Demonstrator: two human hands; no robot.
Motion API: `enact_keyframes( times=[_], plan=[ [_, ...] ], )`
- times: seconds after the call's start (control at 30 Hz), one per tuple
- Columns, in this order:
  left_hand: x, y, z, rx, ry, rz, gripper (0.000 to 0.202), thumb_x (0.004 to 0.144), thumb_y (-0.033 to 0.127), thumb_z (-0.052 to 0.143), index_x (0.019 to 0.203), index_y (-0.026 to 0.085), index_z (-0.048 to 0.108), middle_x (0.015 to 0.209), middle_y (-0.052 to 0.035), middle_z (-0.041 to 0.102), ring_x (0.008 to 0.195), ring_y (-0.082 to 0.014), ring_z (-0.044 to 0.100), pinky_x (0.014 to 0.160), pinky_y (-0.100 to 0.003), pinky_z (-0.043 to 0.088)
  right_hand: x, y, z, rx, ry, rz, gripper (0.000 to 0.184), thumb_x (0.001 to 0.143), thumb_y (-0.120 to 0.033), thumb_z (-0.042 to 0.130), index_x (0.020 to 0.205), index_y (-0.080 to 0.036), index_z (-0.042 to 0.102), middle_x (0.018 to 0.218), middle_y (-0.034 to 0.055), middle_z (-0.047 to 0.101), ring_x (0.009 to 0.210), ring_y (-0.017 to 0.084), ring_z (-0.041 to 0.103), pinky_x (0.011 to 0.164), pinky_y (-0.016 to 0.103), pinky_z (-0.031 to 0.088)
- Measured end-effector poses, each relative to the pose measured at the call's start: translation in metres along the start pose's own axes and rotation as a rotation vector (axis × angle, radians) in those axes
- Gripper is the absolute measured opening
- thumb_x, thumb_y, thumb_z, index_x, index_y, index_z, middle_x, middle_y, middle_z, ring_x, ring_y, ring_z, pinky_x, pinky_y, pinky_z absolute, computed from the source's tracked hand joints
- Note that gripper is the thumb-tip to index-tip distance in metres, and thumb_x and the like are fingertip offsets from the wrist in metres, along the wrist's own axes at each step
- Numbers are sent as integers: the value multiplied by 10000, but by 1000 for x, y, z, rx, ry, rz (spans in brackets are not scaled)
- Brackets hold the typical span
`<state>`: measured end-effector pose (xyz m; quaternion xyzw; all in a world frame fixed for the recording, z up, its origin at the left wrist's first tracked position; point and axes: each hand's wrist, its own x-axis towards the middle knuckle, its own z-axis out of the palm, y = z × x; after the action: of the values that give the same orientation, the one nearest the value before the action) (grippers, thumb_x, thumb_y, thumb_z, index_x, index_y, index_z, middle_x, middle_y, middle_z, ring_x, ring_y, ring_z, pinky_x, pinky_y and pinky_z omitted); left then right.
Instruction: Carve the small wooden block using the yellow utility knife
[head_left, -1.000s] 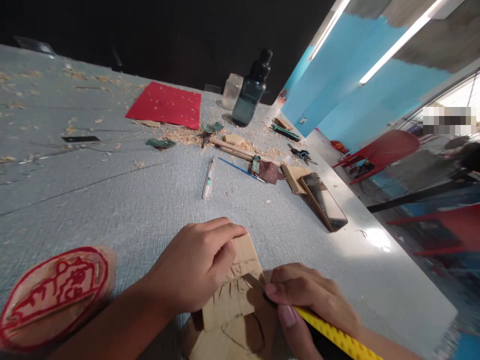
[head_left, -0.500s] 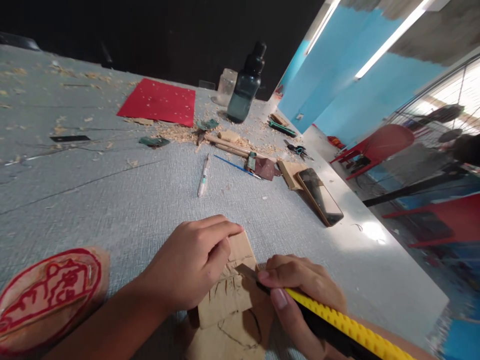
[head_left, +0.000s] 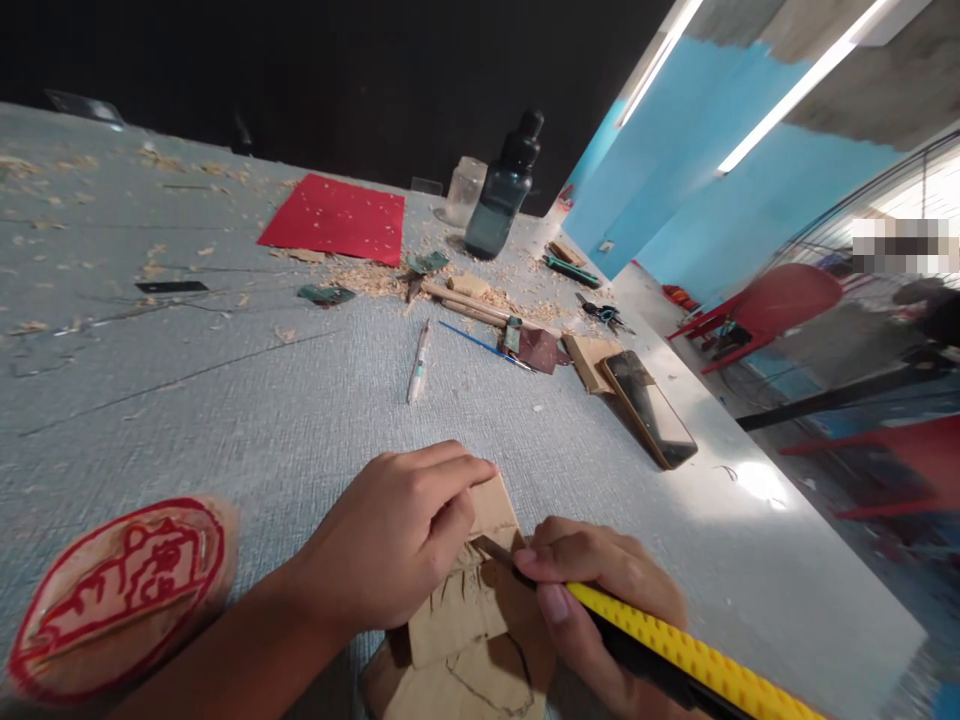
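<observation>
My left hand (head_left: 397,535) presses down on a small tan cardboard piece (head_left: 463,600) at the table's near edge, fingers curled over its top. My right hand (head_left: 600,600) grips a yellow utility knife (head_left: 675,650), and its blade tip touches the cardboard just right of my left thumb. Cut lines and raised slivers show on the cardboard. A second cardboard sheet (head_left: 465,685) lies under it.
A red-outlined carved oval (head_left: 120,595) lies at the near left. Farther off are a white pen (head_left: 418,362), a phone (head_left: 649,408), a blue brush (head_left: 484,345), a red sheet (head_left: 334,220), a dark bottle (head_left: 502,190), a glass jar (head_left: 463,186) and wood shavings. Red chairs stand at the right.
The knife blade has slid up the cardboard toward my left thumb. My left hand stays pressed on the piece. The view has shifted slightly.
</observation>
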<state>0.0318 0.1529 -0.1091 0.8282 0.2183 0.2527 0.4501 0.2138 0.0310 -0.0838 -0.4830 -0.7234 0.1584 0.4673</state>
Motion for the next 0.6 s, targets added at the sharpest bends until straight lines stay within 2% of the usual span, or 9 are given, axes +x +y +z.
enact_keyframes(
  times=[0.13,0.3,0.47,0.6],
  plan=[
    [0,0,0,-8,-1,-5,406,1010,132,445,1267,235,743,1128,6,762,1013,-171,722,883,-346,561,1,-5,-3,-8,21,79,227,904,-79,554,1022,-216,691,742,14,732,604,132,703,546,227,546],
    [0,0,0,-9,11,-23,413,1000,123,452,1266,241,745,1126,14,765,1010,-167,723,896,-345,556,1,-5,-4,60,81,112,155,934,-149,547,919,-220,683,677,-7,678,602,129,695,558,216,551],
    [1,1,0,-3,29,-14,385,1000,114,449,1208,225,753,1106,8,770,997,-160,724,871,-323,552,-3,-3,-1,53,46,117,184,933,-123,548,1004,-238,672,732,-3,696,603,128,669,546,228,517],
    [1,1,0,5,33,-7,375,1007,119,450,1203,223,752,1108,9,772,999,-157,724,870,-320,553,-6,0,-1,53,20,86,234,914,-98,551,1061,-248,655,749,-4,701,637,141,688,576,250,533]
  ],
)
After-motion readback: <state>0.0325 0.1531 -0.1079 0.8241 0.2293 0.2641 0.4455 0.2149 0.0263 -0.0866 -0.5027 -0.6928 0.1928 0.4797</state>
